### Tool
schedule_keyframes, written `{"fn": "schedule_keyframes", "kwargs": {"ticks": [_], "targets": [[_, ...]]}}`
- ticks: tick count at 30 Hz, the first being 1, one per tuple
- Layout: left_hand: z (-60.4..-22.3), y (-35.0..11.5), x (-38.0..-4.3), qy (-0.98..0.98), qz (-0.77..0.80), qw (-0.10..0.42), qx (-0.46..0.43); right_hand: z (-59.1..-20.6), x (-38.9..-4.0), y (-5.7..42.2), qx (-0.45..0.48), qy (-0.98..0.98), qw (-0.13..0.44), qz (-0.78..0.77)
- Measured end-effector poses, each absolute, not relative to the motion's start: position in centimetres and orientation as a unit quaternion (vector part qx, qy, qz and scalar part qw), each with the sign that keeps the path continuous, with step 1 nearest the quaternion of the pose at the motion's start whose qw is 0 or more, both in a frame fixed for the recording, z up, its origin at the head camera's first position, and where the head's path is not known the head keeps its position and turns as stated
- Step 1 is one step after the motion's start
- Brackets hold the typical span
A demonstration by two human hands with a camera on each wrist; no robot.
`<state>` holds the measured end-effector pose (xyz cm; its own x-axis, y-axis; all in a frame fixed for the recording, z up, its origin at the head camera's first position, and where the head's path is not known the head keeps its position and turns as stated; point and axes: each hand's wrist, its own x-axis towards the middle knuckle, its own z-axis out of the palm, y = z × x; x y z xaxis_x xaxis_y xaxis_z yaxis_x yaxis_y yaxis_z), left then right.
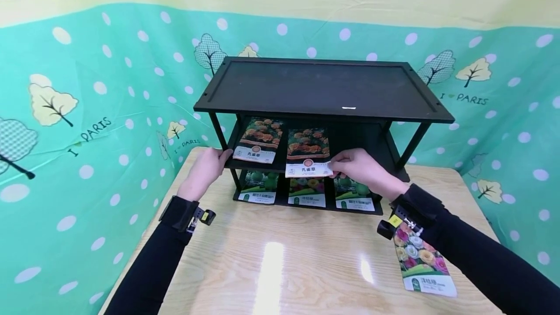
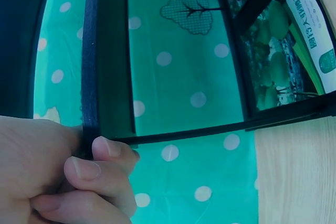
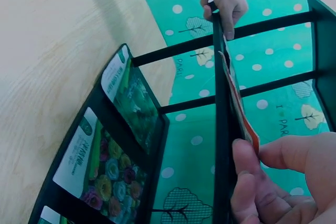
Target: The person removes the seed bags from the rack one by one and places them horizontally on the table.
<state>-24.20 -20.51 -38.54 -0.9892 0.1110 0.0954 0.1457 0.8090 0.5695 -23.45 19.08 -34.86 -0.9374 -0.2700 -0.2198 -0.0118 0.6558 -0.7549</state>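
A black three-tier rack (image 1: 315,86) stands on the table. My left hand (image 1: 204,171) grips the front left corner of its middle shelf, the fingers curled round the edge in the left wrist view. My right hand (image 1: 366,170) pinches the lower right corner of a seed packet (image 1: 308,149) with orange flowers between thumb and fingers. This packet lies over the middle shelf, its white lower end jutting past the front edge. To its left, a matching seed packet (image 1: 259,139) lies on the same shelf, close to my left hand.
Several seed packets line the bottom shelf, among them a flower packet (image 1: 307,191) between two green vegetable packets. Another packet (image 1: 422,261) with roses lies on the wooden table (image 1: 218,261), partly under my right forearm. A green dotted curtain (image 1: 87,159) surrounds the table.
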Motion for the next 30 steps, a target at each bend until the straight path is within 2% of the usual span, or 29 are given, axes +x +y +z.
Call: {"fn": "schedule_keyframes", "kwargs": {"ticks": [5,13,30], "targets": [[-38.5,-20.9,-24.3,-0.949,-0.307,0.02,-0.064,-34.4,-23.0,19.3,-0.072,0.895,0.165,-0.408],[-38.7,-20.7,-24.1,-0.95,-0.307,0.011,-0.062,-33.9,-20.9,21.7,-0.026,0.866,0.213,-0.451],[-38.5,-20.8,-24.2,-0.95,-0.303,0.018,-0.069,-31.8,-15.1,27.9,0.0,0.892,0.189,-0.41]]}}
